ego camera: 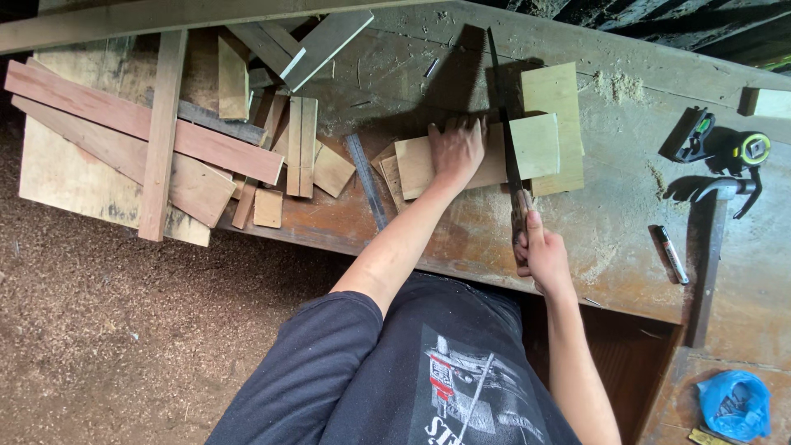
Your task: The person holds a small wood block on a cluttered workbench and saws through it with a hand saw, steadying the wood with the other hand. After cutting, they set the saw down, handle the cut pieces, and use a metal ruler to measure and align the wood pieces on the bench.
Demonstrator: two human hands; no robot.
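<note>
Wooden board (486,161) lies pinned under the flat left hand (455,148); the right hand (540,251), fingers wrapped round the handsaw (507,140), could skid the blade into those nearby fingertips.

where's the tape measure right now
In the head view the tape measure sits at the far right of the workbench, beside a black square tool and just above the hammer, well right of the sawing right hand.
</note>
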